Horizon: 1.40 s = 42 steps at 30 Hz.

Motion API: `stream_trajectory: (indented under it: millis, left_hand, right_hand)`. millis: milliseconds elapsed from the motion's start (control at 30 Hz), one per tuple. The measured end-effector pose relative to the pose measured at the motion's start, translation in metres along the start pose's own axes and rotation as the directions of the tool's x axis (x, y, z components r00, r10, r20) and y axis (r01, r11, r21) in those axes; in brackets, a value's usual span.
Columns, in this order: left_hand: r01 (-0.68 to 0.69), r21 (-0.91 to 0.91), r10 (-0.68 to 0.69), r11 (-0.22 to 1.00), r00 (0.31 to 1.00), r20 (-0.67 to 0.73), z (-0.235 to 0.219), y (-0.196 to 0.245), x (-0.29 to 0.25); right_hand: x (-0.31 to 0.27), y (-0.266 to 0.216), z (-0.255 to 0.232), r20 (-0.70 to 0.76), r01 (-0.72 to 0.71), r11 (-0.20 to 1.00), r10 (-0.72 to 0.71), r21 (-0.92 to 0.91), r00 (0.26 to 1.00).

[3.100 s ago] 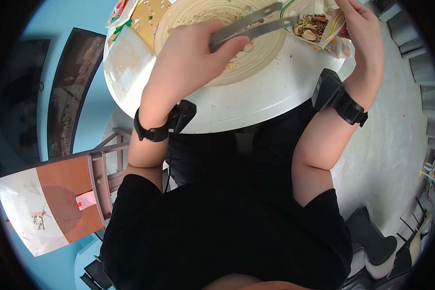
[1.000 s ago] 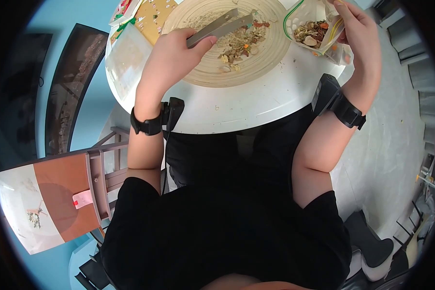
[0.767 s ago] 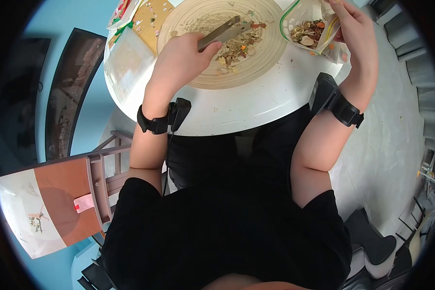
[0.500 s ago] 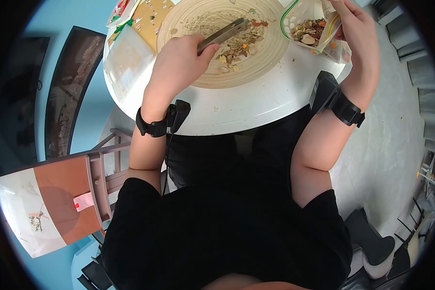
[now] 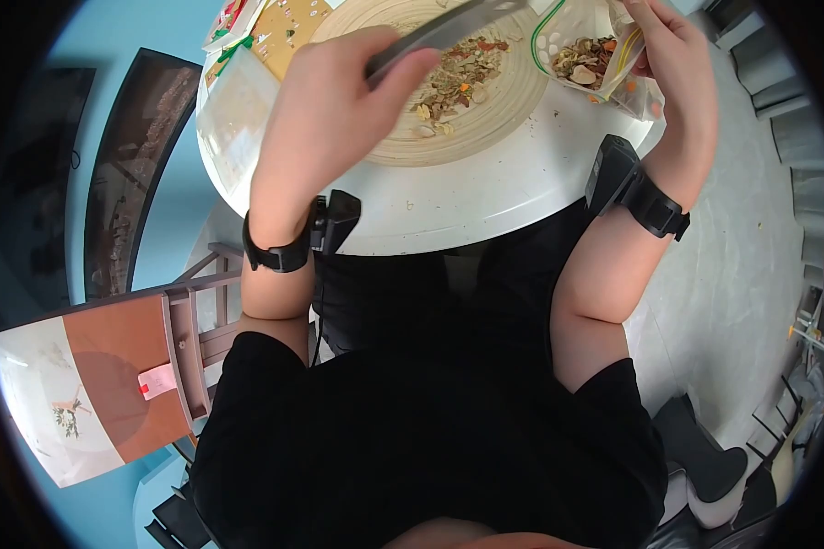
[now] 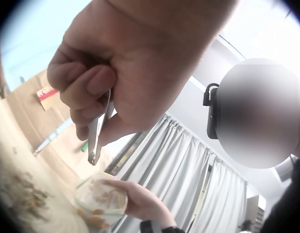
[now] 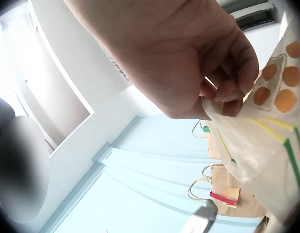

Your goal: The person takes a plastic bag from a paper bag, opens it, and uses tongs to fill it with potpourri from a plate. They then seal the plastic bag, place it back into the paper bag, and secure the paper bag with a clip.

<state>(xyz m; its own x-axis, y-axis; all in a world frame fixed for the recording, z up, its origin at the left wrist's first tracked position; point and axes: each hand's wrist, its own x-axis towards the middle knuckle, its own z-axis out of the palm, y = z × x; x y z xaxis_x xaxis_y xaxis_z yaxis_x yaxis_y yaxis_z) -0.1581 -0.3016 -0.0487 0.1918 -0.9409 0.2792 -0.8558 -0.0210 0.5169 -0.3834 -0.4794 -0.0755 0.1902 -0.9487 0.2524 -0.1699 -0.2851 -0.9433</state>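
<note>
My left hand (image 5: 330, 119) grips metal tongs (image 5: 453, 26) above a round, pale ridged plate (image 5: 519, 96). In the left wrist view the tongs' arms (image 6: 96, 138) lie close together. I cannot tell whether anything is between their tips. A loose heap of dried, flaky pieces (image 5: 462, 87), brown, beige and some orange, lies on the plate. My right hand (image 5: 682, 59) pinches the edge of a clear zip bag (image 5: 542, 44) with a green and yellow seal, holding its mouth open. Similar dried pieces (image 5: 584, 62) fill its lower part. Orange dots mark the bag's side (image 7: 285, 99) in the right wrist view.
A flat clear plastic bag (image 5: 238, 114) lies at the left of the white round table (image 5: 430, 215). Behind it are a gold patterned sheet (image 5: 284, 37) and a red-and-white item (image 5: 233, 23). A brown chair (image 5: 188, 348) stands at the left. Crumbs dot the tabletop.
The tongs were by the bag's mouth, came back to the heap and closed down there. Now they are raised and have moved right toward the bag. The right hand stays at the bag.
</note>
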Motion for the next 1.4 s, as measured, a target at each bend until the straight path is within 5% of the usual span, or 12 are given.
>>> stream_trajectory:
  millis: [200,400,500,700,800,900,1000,1100,1167,1200,1267,1400]
  left_hand:
    - [0.055,0.008,-0.055,0.998,0.991,0.125,0.015,0.017,0.006]
    - [0.385,0.082,-0.383,0.919,0.923,-0.037,-0.015,-0.032,-0.040]
    - [0.395,0.161,-0.381,0.904,0.917,-0.116,-0.017,-0.065,-0.062]
    - [0.343,0.122,-0.337,0.931,0.939,-0.070,-0.009,-0.090,-0.067]
    - [0.263,0.287,-0.211,0.921,0.957,-0.201,-0.008,-0.092,-0.078]
    - [0.034,0.260,0.073,0.965,0.917,-0.392,-0.027,-0.071,-0.087]
    - [-0.164,-0.153,0.106,0.975,0.938,-0.329,-0.060,-0.004,-0.106]
    - [-0.077,-0.334,0.063,0.939,0.997,-0.050,-0.079,0.045,-0.125]
    - [0.021,-0.335,0.015,0.942,0.994,0.105,-0.077,0.020,-0.127]
    - [0.061,-0.335,0.001,0.940,0.983,0.181,-0.080,0.011,-0.128]
    - [0.055,-0.413,-0.022,0.909,0.996,0.085,-0.082,0.001,-0.133]
    - [0.106,-0.468,-0.150,0.878,0.987,-0.059,-0.102,-0.009,-0.143]
  right_hand:
    - [-0.007,-0.013,-0.004,-0.023,-0.024,0.999,0.023,-0.027,0.999]
    - [-0.013,-0.018,-0.017,-0.067,0.050,0.998,-0.053,-0.036,0.996]
    - [-0.025,-0.039,-0.024,-0.027,0.104,0.992,-0.106,-0.076,0.994]
    - [-0.012,-0.034,-0.028,0.051,0.103,0.989,-0.098,-0.103,0.994]
    - [-0.028,-0.064,-0.030,0.151,0.129,0.982,-0.108,-0.141,0.983]
    - [-0.056,-0.103,-0.020,0.309,0.201,0.963,-0.140,-0.177,0.941]
    - [-0.079,-0.136,-0.007,0.580,0.434,0.873,-0.241,-0.220,0.778]
    - [-0.113,-0.162,0.019,0.756,0.522,0.825,-0.197,-0.216,0.624]
    - [-0.119,-0.157,0.044,0.836,0.560,0.805,-0.161,-0.196,0.524]
    - [-0.124,-0.158,0.051,0.824,0.545,0.816,-0.167,-0.192,0.541]
    - [-0.134,-0.161,0.057,0.794,0.515,0.837,-0.182,-0.185,0.580]
    - [-0.166,-0.156,0.062,0.808,0.602,0.691,-0.046,-0.399,0.588]
